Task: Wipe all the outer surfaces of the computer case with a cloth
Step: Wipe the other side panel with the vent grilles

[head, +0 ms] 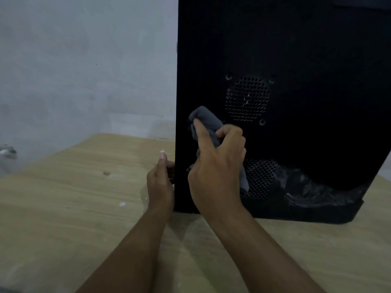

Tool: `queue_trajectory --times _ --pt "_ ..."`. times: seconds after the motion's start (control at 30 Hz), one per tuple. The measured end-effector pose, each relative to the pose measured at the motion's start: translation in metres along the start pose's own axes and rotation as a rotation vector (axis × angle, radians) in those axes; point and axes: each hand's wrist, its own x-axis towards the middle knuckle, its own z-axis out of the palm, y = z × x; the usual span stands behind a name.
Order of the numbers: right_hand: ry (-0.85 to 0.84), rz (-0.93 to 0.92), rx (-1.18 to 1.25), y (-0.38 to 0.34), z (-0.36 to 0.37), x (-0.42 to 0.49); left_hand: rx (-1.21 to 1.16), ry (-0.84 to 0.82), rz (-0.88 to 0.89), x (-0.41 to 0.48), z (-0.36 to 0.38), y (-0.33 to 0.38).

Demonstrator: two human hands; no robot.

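Note:
A tall black computer case (296,49) stands upright on a wooden table (74,197), its side panel with two round perforated vents facing me. My right hand (218,166) presses a bunched grey cloth (206,119) against the lower left of that panel, beside the upper vent. My left hand (160,182) grips the case's left vertical edge near the bottom, thumb up along the edge and fingers hidden behind it.
A pale grey wall (84,60) rises close behind the table. Small white flecks (122,204) lie on the tabletop left of the case. A blurred grey object (7,152) sits at the far left edge. Crumpled dark plastic (313,193) shows at the case's lower right.

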Motion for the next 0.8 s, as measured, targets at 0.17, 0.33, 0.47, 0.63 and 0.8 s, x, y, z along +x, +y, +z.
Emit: queue_trajectory --times 0.17,0.33,0.47,0.63,0.8 --pt "-0.034 -0.022 -0.01 0.009 0.002 -0.017 -0.002 0.002 0.022 0.0 -0.001 -0.001" --pt "-0.005 0.013 0.024 0.0 -0.006 0.015 -0.015 0.017 0.029 0.002 0.001 -0.001" --pt "-0.081 -0.135 -0.076 0.011 -0.003 -0.007 -0.004 0.013 0.059 -0.001 0.002 0.001" --pt "-0.151 -0.258 -0.135 0.038 -0.011 -0.023 0.037 -0.011 0.068 -0.004 0.001 0.003" --pt "-0.051 -0.13 -0.033 0.034 -0.012 -0.007 0.04 -0.037 0.154 -0.004 0.002 0.003"
